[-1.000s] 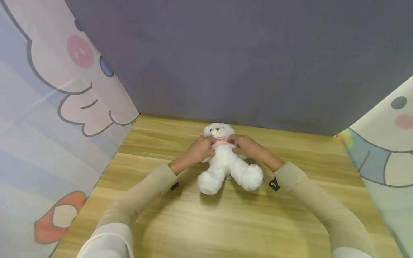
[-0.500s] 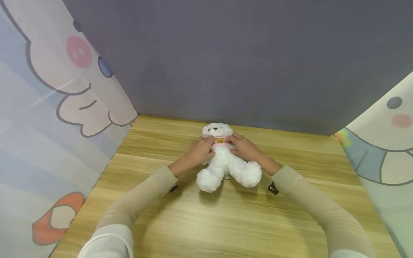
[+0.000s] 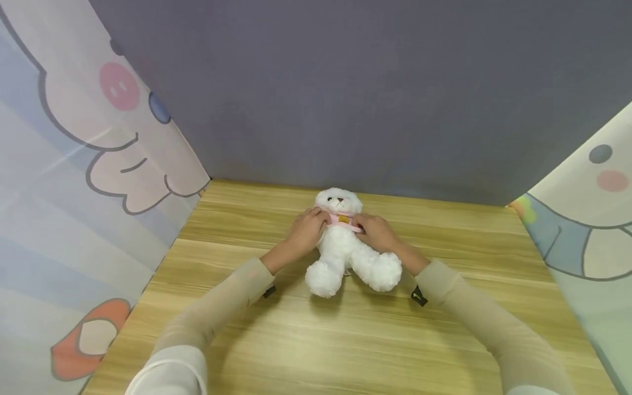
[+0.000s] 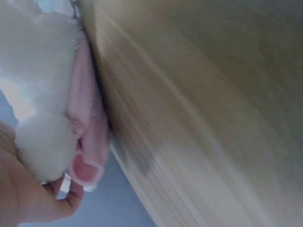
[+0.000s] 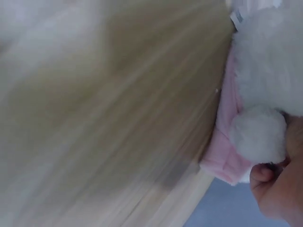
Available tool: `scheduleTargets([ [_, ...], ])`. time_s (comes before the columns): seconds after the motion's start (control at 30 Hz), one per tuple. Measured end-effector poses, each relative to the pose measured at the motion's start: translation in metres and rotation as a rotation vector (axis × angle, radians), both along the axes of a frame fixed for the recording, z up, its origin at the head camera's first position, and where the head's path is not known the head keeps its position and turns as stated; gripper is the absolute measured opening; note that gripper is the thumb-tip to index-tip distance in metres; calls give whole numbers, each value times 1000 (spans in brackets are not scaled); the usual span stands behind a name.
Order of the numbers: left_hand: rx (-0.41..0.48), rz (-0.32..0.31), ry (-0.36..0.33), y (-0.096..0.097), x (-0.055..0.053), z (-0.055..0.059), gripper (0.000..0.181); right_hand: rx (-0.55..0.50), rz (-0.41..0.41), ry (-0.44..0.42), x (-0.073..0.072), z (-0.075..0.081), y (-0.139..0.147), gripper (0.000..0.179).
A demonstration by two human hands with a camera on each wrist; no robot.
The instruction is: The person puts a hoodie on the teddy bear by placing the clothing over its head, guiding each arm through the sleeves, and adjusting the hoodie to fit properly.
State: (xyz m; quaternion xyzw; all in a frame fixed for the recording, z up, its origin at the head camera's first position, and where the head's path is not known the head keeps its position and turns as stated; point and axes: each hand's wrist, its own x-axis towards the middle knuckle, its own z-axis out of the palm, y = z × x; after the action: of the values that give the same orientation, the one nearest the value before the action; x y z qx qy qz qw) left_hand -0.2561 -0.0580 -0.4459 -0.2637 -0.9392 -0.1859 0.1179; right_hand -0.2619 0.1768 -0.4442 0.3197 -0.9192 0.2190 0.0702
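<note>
A white plush teddy bear (image 3: 338,241) lies on its back on the wooden table, its head away from me and its legs toward me. It wears a small pink garment (image 3: 351,226) with a yellow patch at the chest. At the bear's left side in the head view, my left hand (image 3: 307,231) pinches the garment's edge. My right hand (image 3: 379,235) grips the opposite edge with curled fingers. In the left wrist view, pink cloth (image 4: 85,104) also lies under the bear beside a round white paw (image 4: 46,145). The right wrist view shows similar pink cloth (image 5: 220,153).
The wooden table (image 3: 296,340) meets a grey panel (image 3: 345,99) just behind the bear's head. Cartoon-printed sheets (image 3: 44,230) stand along the left and right sides. Dark straps (image 3: 418,296) hang below the sleeve cuffs.
More of the pink garment's front and its yellow patch has come into sight as the cloth is drawn down over the chest. The bear's head has turned slightly to the right.
</note>
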Motion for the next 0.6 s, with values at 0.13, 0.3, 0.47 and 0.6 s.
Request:
scheduleTargets([
  [0.13,138,-94,-46,-3,-8,-2,13,2,-25,28,4,-2,4,16],
  [0.3,366,-178,-251,-27,-12,8,17,-17,12,0,4,7,7,14],
  [0.47,356,-188,-353,-48,-14,10,19,45,69,-115,8,31,11,21],
  [0.6,329,-209,-441,-50,-17,8,22,123,54,-250,7,55,3,35],
])
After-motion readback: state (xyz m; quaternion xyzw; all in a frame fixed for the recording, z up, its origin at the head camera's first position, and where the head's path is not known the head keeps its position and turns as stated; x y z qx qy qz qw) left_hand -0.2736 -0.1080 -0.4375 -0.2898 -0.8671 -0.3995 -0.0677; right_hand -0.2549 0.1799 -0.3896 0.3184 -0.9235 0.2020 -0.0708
